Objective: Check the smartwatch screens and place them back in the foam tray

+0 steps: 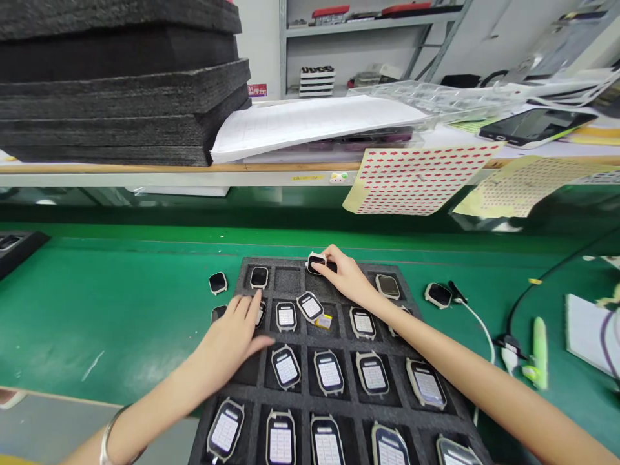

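Note:
My right hand [347, 279] pinches a smartwatch case [316, 260] with a dark screen at the back row of a black foam tray [349, 386]. My left hand [237, 329] lies over the tray's left edge, thumb and fingers apart. Partly under its fingers is a smartwatch case [261, 314]; whether they touch cannot be told. Just beyond the fingertips, a dark-screened watch case [259, 278] sits in the back left pocket. Several cases with lit white screens fill other pockets. One lit case [310, 307] lies tilted beside a small yellow piece [323, 321].
Outside the tray, one watch case [217, 283] lies left and another [438, 295] right, near a white cable [479, 320]. A green pen-like tool [539, 352] is farther right. Stacked foam trays [121, 97], papers [314, 123] and a phone [537, 126] occupy the shelf above.

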Motion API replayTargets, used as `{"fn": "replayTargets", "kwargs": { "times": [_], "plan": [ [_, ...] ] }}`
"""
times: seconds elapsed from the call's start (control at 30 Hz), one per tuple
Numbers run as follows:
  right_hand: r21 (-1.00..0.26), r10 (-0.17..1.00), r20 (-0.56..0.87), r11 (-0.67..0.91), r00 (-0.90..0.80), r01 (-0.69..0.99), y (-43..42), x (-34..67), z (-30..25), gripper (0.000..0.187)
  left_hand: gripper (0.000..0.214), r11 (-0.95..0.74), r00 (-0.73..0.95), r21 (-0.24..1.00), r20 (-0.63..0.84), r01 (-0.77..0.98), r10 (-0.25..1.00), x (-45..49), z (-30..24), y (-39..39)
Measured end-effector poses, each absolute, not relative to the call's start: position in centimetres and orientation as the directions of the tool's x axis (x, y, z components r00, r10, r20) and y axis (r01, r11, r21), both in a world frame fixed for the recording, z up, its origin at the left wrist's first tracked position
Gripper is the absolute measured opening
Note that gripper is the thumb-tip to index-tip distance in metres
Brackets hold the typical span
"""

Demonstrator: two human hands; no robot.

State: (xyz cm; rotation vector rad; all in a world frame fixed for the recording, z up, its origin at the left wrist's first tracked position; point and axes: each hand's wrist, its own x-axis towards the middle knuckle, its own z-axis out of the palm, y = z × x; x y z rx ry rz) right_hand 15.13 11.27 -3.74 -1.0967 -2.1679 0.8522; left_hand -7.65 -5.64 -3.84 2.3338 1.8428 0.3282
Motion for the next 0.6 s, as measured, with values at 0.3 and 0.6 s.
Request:
{"fn": "replayTargets", "kwargs": {
  "times": [0.3,0.6],
  "plan": [
    [-0.858,0.873,0.197,0.374,-0.447,0.352,7.0,15.2,-2.7,0.016,0.031,-0.049,0.037,0.181,0.071,0.982,0.997,-7.2,-0.8,-3.0],
    [-0.994,0.862,-0.007,-0.063,-0.506,-0.094,6.2,15.5,-0.4,0.041,0.017,-0.008,-0.011,0.566,0.031,0.824,0.999,-9.1,-3.7,-0.2]
  ]
}}
